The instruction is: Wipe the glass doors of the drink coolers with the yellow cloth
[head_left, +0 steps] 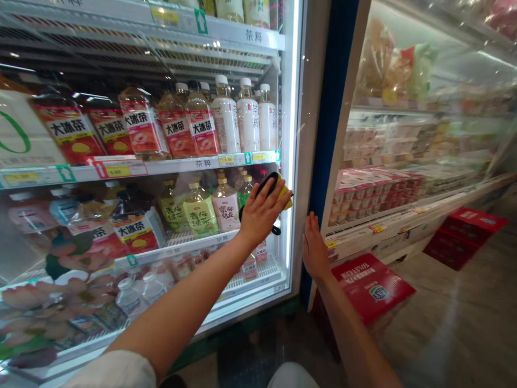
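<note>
Left hand [262,211] has its fingers spread, holding a yellow pad [288,199] near the door [310,134]'s right edge. Right hand [315,249]'s open, nothing visible in it, by the blue post [335,81]. Seems mid-wipe; can't tell how much is done or left.

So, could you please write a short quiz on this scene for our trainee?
1. What is the left hand touching?
a) a red box
b) a black-and-yellow item
c) a plastic bag

2. True or false: the right hand has its fingers stretched out.

3. Fill in the blank: on the shelf just above the left hand, the bottles at the right end have ____ caps.

Key: 1. b; 2. true; 3. white
</note>
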